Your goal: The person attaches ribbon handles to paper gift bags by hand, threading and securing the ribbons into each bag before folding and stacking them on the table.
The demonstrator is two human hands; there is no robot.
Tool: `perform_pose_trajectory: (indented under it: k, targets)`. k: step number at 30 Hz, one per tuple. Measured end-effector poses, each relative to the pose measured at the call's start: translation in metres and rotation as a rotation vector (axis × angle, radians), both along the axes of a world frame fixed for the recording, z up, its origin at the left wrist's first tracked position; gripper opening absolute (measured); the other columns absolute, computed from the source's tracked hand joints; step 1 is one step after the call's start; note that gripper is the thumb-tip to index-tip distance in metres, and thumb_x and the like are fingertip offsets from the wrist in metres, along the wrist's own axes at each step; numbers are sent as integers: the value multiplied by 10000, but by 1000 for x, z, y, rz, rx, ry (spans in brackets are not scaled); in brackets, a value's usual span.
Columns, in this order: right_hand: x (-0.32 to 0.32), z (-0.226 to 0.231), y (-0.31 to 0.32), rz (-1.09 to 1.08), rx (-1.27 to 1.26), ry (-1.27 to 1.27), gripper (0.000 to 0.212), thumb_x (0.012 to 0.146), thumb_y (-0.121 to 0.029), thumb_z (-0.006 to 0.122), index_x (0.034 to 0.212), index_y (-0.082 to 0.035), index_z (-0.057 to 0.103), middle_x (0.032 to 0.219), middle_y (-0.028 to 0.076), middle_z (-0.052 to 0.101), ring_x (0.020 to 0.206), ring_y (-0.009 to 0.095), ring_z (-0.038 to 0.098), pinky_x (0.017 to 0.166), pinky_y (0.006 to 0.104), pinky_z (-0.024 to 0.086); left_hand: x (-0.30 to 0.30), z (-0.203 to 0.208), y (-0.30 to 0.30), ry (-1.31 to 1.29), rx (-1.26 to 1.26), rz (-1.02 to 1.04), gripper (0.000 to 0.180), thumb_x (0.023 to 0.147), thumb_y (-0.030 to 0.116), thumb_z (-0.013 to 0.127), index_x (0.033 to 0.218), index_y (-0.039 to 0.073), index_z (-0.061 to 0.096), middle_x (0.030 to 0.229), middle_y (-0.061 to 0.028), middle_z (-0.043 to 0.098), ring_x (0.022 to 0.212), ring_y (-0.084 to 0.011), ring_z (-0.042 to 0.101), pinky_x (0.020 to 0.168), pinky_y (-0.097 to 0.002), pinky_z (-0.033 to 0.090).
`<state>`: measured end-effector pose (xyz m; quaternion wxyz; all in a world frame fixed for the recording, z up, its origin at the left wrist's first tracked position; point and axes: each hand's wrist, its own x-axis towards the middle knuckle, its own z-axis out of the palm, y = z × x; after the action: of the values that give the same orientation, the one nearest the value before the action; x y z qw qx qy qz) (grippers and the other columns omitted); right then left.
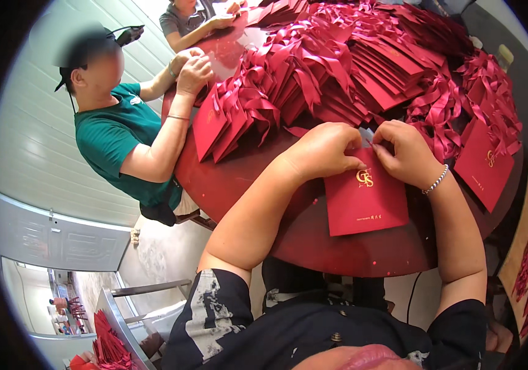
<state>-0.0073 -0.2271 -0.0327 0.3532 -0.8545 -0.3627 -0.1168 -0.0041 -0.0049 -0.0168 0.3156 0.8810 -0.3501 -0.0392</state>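
Observation:
In front of me a flat red paper gift bag with a gold emblem lies near the table's edge. My left hand is closed at the left of its top edge, thumb on the front just above the emblem. At the right of the top edge, my right hand is closed in a pinch, a beaded bracelet on its wrist. A small pale piece shows between the two hands; what it is I cannot make out. Beyond my hands lie rows of red bags with dark red ribbons.
A round dark red table carries the piles. More ribboned bags lie to my right. At the left sits a person in a green shirt, hands raised over the table, with another person farther back. Red bags stand at lower left.

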Motion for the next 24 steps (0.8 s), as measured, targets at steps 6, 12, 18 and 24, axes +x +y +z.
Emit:
perform_pose_trajectory:
  k: [6, 12, 18, 24]
  targets:
    - [0, 7, -4, -8, 66, 45, 89, 760, 29, 648, 823, 9, 589, 766, 132, 597, 708, 250, 576, 634, 348, 464, -3, 18, 0, 210, 54, 54, 335, 736, 211, 848, 853, -15, 630, 726, -144, 636, 652, -222, 616, 610, -361, 482]
    - [-9, 10, 1, 49, -11, -76, 97, 779, 29, 660, 844, 4, 592, 810, 134, 615, 752, 292, 591, 671, 361, 477, -3, 8, -1, 86, -12, 62, 301, 752, 177, 826, 837, -14, 610, 730, -151, 626, 644, -220, 588, 612, -356, 477]
    - [-10, 4, 1, 49, -8, 100, 85, 814, 10, 654, 854, 14, 578, 817, 172, 589, 723, 324, 601, 657, 379, 476, 0, 4, -4, 127, -109, 50, 251, 709, 139, 811, 837, 5, 641, 806, -165, 656, 762, -339, 644, 701, -403, 512]
    - [-1, 10, -5, -55, 41, 63, 87, 833, -9, 667, 864, 26, 594, 797, 151, 602, 715, 262, 589, 661, 351, 467, 0, 16, 9, -257, -51, 117, 346, 654, 157, 864, 916, 30, 676, 965, -104, 613, 984, -295, 582, 886, -372, 471]
